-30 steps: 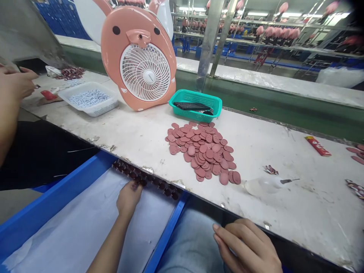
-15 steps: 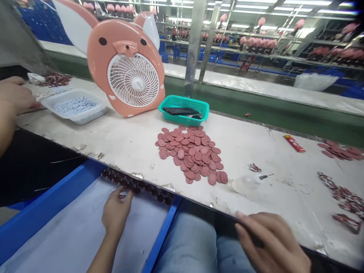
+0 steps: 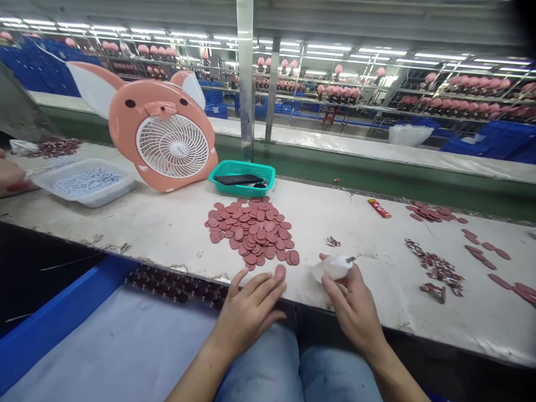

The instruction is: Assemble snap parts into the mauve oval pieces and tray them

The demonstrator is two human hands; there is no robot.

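Note:
My left hand [image 3: 256, 306] is stretched out over the table's front edge, fingers apart. Its fingertips touch one oval reddish-pink disc [image 3: 280, 272], separate from the big pile of like discs [image 3: 255, 231] just beyond. My right hand [image 3: 354, 304] grips a translucent white squeeze bottle [image 3: 333, 269] with a thin dark tip, tilted to the right. Small brown-and-white pieces [image 3: 333, 241] lie a little behind the bottle. Below the table edge on the left, rows of dark round parts [image 3: 176, 287] sit in a blue bin [image 3: 50, 324] lined with white sheet.
A pink animal-shaped fan [image 3: 163, 134] stands at the back left, beside a green basket [image 3: 215, 170] holding a dark flat object. Another person's hand [image 3: 10, 173] is near a white tray [image 3: 94, 200]. More brown pieces [image 3: 438, 265], discs [image 3: 431, 212] and a red packet [image 3: 379, 208] lie right.
My left hand has left the dark parts in the bin and come up right to the disc at the table edge. My right hand has taken hold of the squeeze bottle. The view has shifted.

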